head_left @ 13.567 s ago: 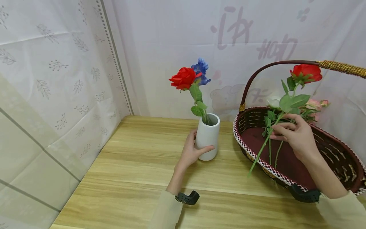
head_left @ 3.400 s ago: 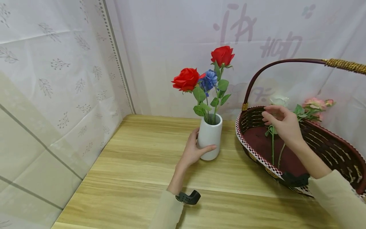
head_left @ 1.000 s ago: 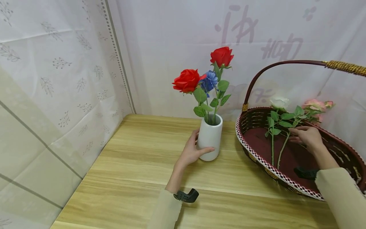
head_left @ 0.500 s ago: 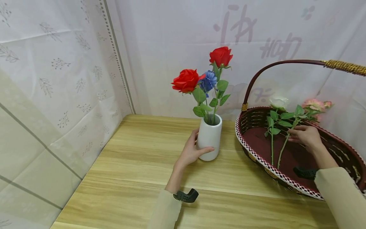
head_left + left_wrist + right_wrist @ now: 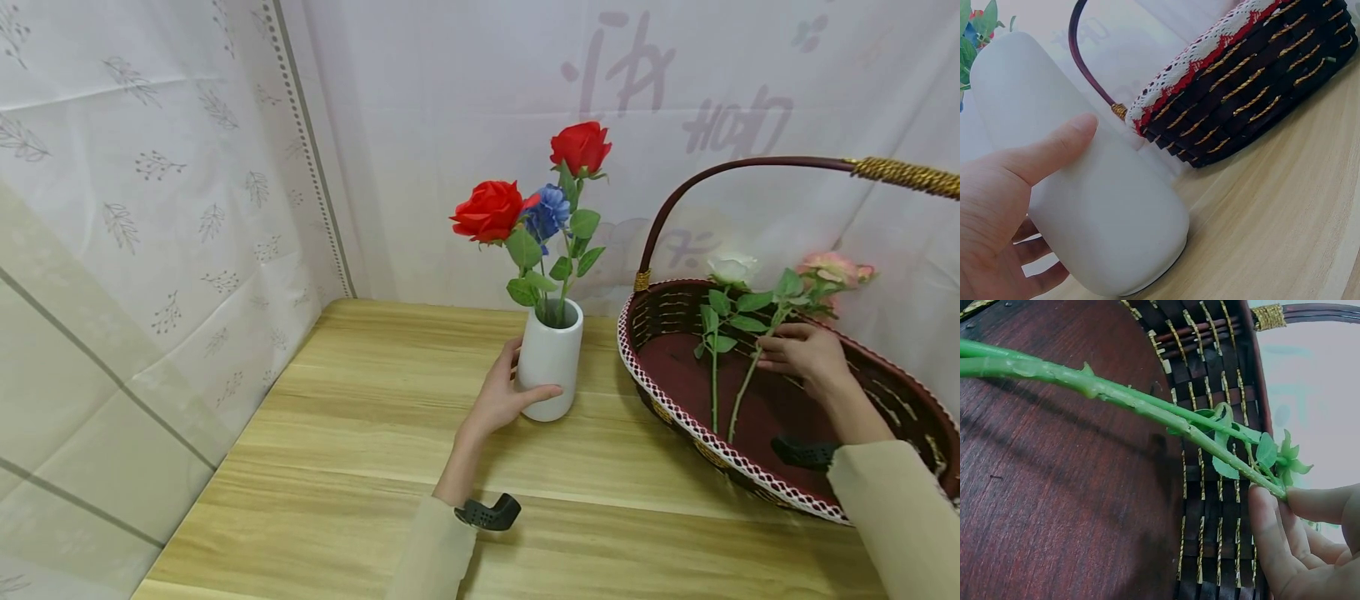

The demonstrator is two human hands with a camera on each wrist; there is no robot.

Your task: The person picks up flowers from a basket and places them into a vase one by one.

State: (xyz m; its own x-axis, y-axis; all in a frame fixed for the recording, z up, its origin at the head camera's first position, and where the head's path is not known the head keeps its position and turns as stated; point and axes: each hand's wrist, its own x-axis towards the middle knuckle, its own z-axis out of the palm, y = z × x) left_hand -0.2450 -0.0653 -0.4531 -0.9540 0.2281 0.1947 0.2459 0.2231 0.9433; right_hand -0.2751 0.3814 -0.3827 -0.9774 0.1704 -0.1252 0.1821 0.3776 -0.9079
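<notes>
My left hand (image 5: 501, 396) holds a white vase (image 5: 551, 367) round its lower part, with the thumb across the front. The vase stands upright on the table and bears two red roses (image 5: 491, 211) and a blue flower (image 5: 547, 212). Inside the basket (image 5: 675, 358), my right hand (image 5: 806, 358) pinches the green stem of a pink flower (image 5: 828, 268) between thumb and fingers. The right wrist view shows this stem (image 5: 1191, 434) up close at the fingertips. Beside it, a white rose (image 5: 732, 269) leans on the basket's far rim.
The dark woven basket with a lace-trimmed rim fills the right of the wooden table (image 5: 360, 433). Its tall arched handle (image 5: 750, 161) rises above the flowers. White printed curtains (image 5: 435, 108) hang behind and to the left.
A red rose, in my right hand 13.6 seconds ago, now stands in the vase. The right hand moved down to the pink flower's stem; its head has lately shifted slightly. The left hand stays put.
</notes>
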